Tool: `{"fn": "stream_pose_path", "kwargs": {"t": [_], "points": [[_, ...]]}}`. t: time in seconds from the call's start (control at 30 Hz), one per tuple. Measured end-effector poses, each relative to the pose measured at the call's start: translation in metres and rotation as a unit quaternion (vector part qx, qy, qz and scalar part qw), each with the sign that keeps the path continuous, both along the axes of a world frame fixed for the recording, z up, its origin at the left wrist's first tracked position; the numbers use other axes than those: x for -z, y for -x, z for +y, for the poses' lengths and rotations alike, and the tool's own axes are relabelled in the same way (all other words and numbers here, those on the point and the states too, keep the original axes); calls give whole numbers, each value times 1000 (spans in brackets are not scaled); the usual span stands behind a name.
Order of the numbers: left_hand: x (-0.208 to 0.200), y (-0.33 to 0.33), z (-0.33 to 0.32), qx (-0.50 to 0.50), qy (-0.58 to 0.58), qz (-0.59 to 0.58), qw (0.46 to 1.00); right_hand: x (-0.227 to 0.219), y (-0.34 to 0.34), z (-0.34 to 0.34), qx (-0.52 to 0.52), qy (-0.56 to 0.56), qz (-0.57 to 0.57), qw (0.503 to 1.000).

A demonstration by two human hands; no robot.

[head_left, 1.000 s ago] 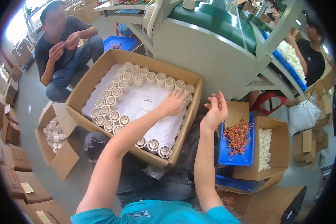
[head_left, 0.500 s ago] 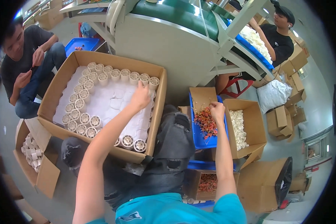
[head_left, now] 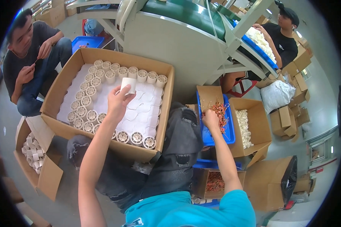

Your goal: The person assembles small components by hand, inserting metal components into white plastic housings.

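Observation:
My left hand (head_left: 119, 103) is closed around a smooth white plastic cylinder (head_left: 129, 85), tilted above the large cardboard box (head_left: 169, 94). Inside the box, similar off-white cylinders (head_left: 86, 101) with spoked round ends stand along the back, left and front sides on a pale sheet (head_left: 140, 104). My right hand (head_left: 210, 118) is at the left side of a blue tray (head_left: 231, 132) heaped with small red parts with thin pale leads (head_left: 219, 111). Its fingers are bent together, and whatever may be between them is hidden.
A cardboard box of white pieces (head_left: 244, 128) stands right of the tray. At lower left is a box of short white tubes (head_left: 33, 153). Below the tray sits a box of red parts (head_left: 215, 181). A person (head_left: 34, 64) crouches at left; another (head_left: 282, 45) sits beyond the machine (head_left: 170, 49).
My left hand has come from the back row toward the box's middle and now shows a white cylinder in its grip. My right hand has shifted left and nearer over the tray.

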State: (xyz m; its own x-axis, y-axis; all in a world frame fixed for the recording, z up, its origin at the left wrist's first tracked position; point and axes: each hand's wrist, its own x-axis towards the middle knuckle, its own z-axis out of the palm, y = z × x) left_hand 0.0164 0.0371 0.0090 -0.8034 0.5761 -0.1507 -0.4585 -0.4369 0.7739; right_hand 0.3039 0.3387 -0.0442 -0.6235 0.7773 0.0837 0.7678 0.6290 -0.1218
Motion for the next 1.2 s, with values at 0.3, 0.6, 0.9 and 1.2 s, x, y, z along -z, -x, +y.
{"fn": "stream_pose_path", "kwargs": {"t": [0.3, 0.6, 0.9, 1.2], "points": [[13, -7, -1, 97, -47, 40, 993, 2, -3, 6, 11, 8, 2, 1000], [6, -14, -4, 92, 44, 68, 992, -24, -36, 13, 88, 373, 292, 876], [6, -18, -5, 104, 52, 107, 988, -38, -57, 21, 189, 514, 462, 698], [-16, -35, -7, 147, 116, 321, 928, -110, -28, -20, 6, 149, 258, 954]]}}
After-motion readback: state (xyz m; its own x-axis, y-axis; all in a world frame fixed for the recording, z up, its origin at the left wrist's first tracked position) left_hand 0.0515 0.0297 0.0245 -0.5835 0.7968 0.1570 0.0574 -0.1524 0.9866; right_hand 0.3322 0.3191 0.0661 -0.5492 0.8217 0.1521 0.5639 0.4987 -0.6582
